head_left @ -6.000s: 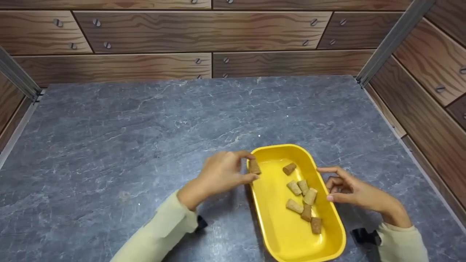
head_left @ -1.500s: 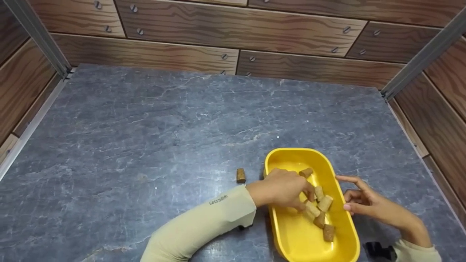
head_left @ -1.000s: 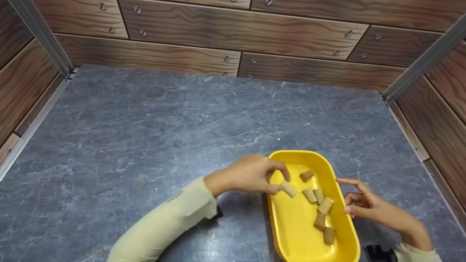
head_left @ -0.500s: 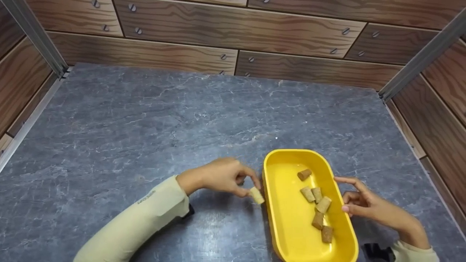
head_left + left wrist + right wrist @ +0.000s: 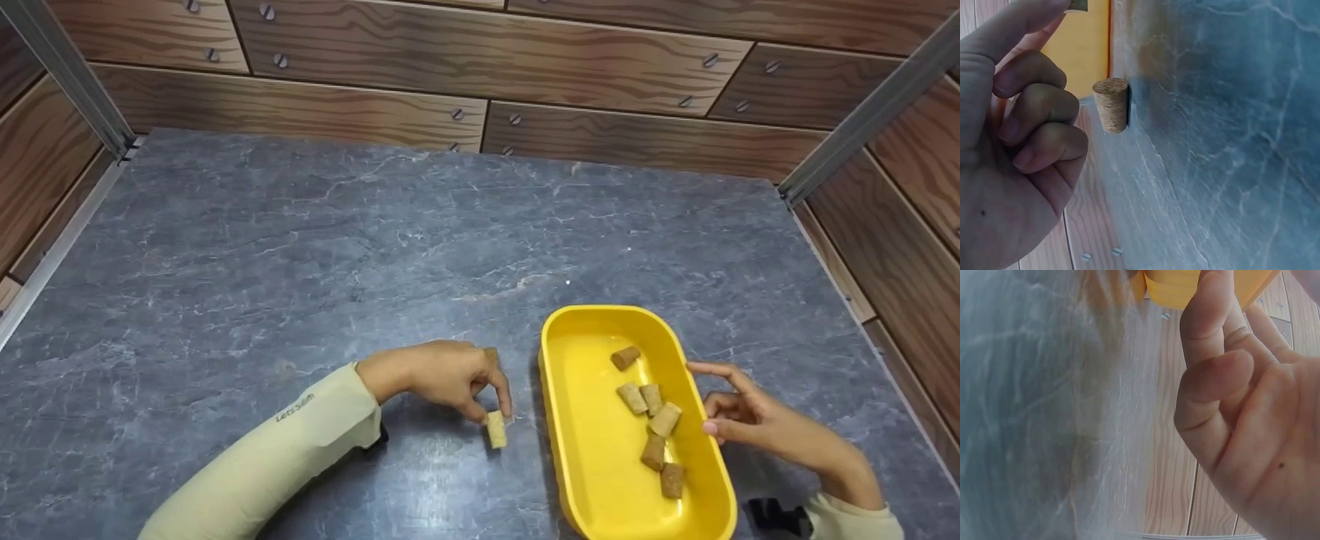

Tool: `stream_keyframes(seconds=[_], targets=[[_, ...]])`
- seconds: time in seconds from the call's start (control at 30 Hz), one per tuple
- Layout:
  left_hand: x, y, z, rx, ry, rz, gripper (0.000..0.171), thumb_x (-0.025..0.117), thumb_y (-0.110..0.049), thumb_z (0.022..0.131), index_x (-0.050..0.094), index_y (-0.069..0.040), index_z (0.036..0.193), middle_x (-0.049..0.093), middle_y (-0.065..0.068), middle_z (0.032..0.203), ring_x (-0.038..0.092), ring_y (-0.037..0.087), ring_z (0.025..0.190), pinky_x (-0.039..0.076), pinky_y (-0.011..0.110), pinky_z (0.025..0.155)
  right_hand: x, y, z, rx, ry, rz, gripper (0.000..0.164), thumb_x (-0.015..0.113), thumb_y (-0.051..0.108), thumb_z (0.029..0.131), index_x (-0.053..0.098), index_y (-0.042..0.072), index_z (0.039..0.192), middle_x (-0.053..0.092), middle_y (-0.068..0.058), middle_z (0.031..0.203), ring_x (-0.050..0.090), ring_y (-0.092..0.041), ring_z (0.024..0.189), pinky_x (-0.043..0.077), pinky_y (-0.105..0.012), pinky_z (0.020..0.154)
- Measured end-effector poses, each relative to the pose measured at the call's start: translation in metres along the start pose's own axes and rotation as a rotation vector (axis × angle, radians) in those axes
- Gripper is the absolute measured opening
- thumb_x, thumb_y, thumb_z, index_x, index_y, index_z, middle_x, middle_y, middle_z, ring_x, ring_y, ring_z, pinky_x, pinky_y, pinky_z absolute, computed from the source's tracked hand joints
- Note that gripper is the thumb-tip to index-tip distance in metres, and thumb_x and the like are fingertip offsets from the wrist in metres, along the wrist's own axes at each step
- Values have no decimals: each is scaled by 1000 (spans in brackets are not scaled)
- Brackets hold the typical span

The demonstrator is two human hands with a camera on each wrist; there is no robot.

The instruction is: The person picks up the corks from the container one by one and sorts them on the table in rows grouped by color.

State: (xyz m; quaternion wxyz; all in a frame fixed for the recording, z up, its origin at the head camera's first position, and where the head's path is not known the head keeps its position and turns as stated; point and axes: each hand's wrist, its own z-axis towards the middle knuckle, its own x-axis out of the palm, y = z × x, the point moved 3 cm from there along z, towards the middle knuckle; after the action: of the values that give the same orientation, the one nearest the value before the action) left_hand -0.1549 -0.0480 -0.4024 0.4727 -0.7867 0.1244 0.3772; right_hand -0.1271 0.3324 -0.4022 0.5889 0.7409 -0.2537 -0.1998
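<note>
My left hand pinches a pale cork stopper by its end, just over the table left of a yellow tray. In the left wrist view, only an end of that held cork shows at the top edge. Behind the hand, a browner cork rests on the table; in the head view it is mostly hidden by the knuckles. My right hand touches the tray's right rim with index finger and thumb, set apart along it. Several corks, light and brown, lie inside the tray.
A grey marbled table spreads out to the left and behind the tray. Wood-patterned walls with metal corner posts border it at the back and sides.
The left hand has placed the brown cork on the table, lifted a pale cork out of the tray and carried it left, lowering it in front of the brown one. The right hand stays at the rim.
</note>
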Motion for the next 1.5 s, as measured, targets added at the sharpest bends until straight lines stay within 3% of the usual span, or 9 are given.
stream_keyframes(seconds=[0.1, 0.33, 0.7, 0.87, 1.07, 1.27, 1.5], targets=[[2, 3, 1, -21, 28, -4, 22, 72, -18, 86, 74, -25, 107, 56, 0, 105, 43, 1, 61, 36, 17, 58, 0, 0, 0, 0, 3, 6, 65, 34, -9, 99, 14, 25, 152, 64, -2, 104, 63, -8, 87, 56, -31, 77], [4, 7, 7, -49, 78, -16, 23, 72, -16, 86, 73, -24, 107, 51, -7, 71, 40, 4, 56, 33, 18, 54, 0, -1, 0, -11, 9, 3, 65, 34, -9, 99, 13, 23, 152, 64, -3, 104, 63, -8, 88, 55, -31, 78], [10, 12, 13, -34, 109, -57, 23, 72, -13, 85, 74, -21, 107, 54, -9, 69, 42, 4, 60, 35, 18, 55, 0, -1, 0, -2, 4, -7, 65, 34, -9, 99, 13, 24, 152, 64, -3, 105, 64, -9, 88, 55, -31, 78], [8, 10, 11, -30, 112, -96, 25, 73, -12, 84, 73, -20, 109, 47, -8, 58, 37, 3, 52, 32, 18, 52, 0, 0, -1, -8, -2, -17, 65, 35, -9, 99, 13, 22, 152, 64, -2, 104, 62, -7, 87, 55, -31, 77], [-3, 3, 6, -2, 67, -133, 30, 74, -15, 84, 71, -19, 114, 49, -6, 68, 40, 3, 57, 35, 18, 57, 0, 1, -1, 0, -16, -32, 64, 35, -8, 99, 14, 22, 152, 64, -1, 102, 61, -8, 85, 54, -31, 75], [-13, -9, 4, 42, 59, -203, 30, 73, -15, 86, 69, -15, 116, 37, -7, 48, 28, 6, 44, 30, 20, 50, 1, 1, -1, 0, -20, -45, 64, 37, -7, 99, 14, 22, 152, 63, 0, 101, 60, -7, 85, 54, -30, 75], [-23, -28, 13, 126, 2, -264, 28, 74, -18, 85, 70, -12, 113, 35, -9, 52, 27, 5, 47, 29, 18, 49, 1, 1, 0, -15, -25, -61, 64, 37, -8, 99, 14, 20, 152, 64, -1, 101, 60, -7, 84, 54, -31, 74]])
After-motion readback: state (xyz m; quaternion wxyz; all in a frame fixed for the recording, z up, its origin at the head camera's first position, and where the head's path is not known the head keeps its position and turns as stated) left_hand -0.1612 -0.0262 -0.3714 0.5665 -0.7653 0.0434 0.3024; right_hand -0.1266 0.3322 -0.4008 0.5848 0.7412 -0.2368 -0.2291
